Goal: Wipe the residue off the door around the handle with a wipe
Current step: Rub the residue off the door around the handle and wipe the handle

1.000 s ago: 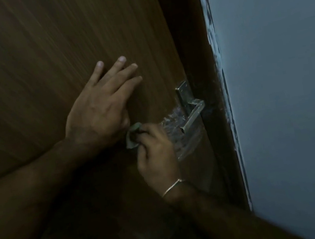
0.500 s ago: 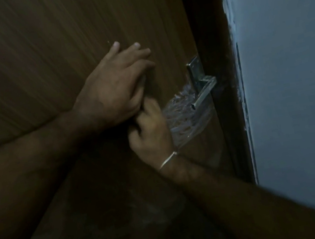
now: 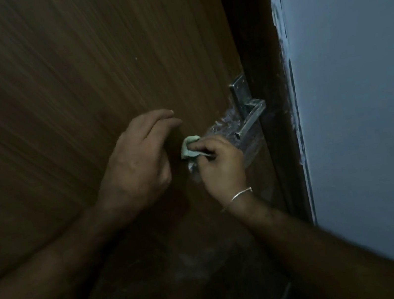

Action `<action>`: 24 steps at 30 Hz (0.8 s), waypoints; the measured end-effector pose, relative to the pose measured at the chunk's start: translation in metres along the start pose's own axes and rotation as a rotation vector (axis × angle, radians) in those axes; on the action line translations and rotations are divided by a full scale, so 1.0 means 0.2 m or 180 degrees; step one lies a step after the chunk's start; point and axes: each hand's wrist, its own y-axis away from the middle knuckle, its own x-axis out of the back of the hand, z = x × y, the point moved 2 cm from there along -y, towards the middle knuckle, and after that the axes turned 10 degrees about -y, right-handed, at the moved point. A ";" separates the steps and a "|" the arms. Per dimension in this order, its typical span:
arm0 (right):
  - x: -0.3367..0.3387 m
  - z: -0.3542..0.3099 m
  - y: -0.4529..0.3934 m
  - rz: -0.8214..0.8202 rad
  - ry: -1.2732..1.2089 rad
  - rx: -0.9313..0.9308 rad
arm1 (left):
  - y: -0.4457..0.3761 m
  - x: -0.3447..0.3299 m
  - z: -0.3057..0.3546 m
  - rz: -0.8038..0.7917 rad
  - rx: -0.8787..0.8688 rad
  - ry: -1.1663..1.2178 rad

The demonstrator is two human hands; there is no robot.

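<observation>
There is one view only, from a wide-angle camera worn on the person's head, looking forward and somewhat down at close range onto a door (image 3: 76, 91), which leans to the right across the picture. The handle (image 3: 249, 111) sits right of centre, with the dark frame (image 3: 266, 85) and a pale wall (image 3: 364, 95) filling the right side. Both forearms reach in from the bottom edge, the left hand (image 3: 138, 161) and right hand (image 3: 221, 163) meeting near the middle, close to the lens.
</observation>
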 end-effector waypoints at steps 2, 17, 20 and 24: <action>0.02 -0.05 0.00 -0.0039 -0.0815 -0.0842 | 0.07 0.00 0.09 0.0280 0.0778 0.0638; 0.32 -0.32 -0.10 -0.0719 -0.1641 -0.2398 | -0.04 -0.05 0.37 0.0127 0.3970 0.4009; 0.40 -0.42 -0.10 -0.0873 -0.1524 -0.2399 | -0.05 0.05 0.43 0.0175 0.4302 0.5044; 0.50 -0.58 -0.13 -0.1603 -0.0262 -0.0992 | -0.06 0.14 0.50 0.0310 0.4383 0.5243</action>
